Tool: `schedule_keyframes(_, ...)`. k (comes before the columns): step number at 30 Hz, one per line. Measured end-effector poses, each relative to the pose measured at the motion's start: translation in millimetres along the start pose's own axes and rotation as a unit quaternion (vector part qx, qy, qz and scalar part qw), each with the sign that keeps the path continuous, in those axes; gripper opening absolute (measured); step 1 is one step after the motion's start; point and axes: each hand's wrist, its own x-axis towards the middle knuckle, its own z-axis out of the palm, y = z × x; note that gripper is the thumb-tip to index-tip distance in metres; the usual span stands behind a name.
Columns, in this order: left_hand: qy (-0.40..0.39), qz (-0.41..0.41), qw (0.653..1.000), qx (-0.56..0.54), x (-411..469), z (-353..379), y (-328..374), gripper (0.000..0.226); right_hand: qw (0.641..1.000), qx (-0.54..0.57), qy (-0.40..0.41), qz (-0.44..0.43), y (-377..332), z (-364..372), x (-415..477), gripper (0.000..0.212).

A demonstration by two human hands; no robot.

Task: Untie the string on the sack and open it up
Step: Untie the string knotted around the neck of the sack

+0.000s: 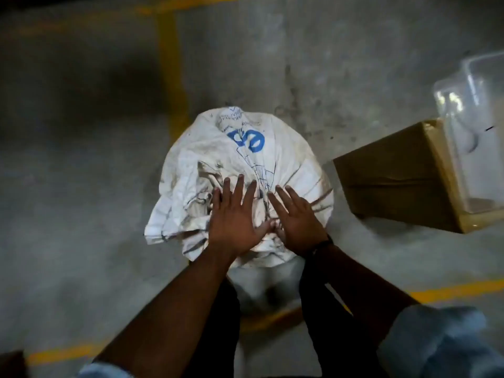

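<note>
A full white woven sack (245,148) with blue print stands upright on the concrete floor, its top gathered into a bunched neck near the middle. My left hand (234,216) lies flat over the gathered neck with fingers straight and spread. My right hand (296,216) lies beside it, fingers straight, thumbs of both hands nearly meeting above the crumpled cloth. The string is not visible; my hands cover the place where the cloth bunches together.
A brown cardboard box (395,175) lies on the floor to the right of the sack, with a clear plastic container (474,110) resting on it. Yellow painted lines (171,64) cross the grey floor. My legs stand right behind the sack.
</note>
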Motion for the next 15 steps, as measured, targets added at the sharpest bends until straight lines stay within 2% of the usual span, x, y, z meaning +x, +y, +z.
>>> schedule_keyframes(1, -0.030, 0.003, 0.999, 0.018, 1.6, 10.1, -8.6, 0.103, 1.000, -0.014, -0.019, -0.020, -2.1, 10.3, 3.3, 0.076)
schedule_keyframes(4, -0.034, 0.033, 0.997, 0.060, 1.4, 46.7, -46.8, 0.113, 0.995, -0.053, -0.054, -0.065, -6.1, 41.7, 9.9, 0.088)
schedule_keyframes(6, -0.041, 0.073, 0.996, 0.042, 5.1, 60.0, -66.7, 0.118, 0.993, -0.067, -0.062, -0.080, -8.2, 60.5, 13.3, 0.093)
schedule_keyframes(11, -0.103, 0.183, 0.977, 0.040, 40.2, 84.1, -109.8, 0.130, 0.994, -0.068, -0.023, -0.078, -17.8, 95.7, 24.0, 0.095)
schedule_keyframes(15, -0.099, 0.205, 0.973, 0.029, 66.7, 100.9, -132.4, 0.133, 0.993, -0.076, 0.007, -0.092, -23.0, 117.4, 46.4, 0.099)
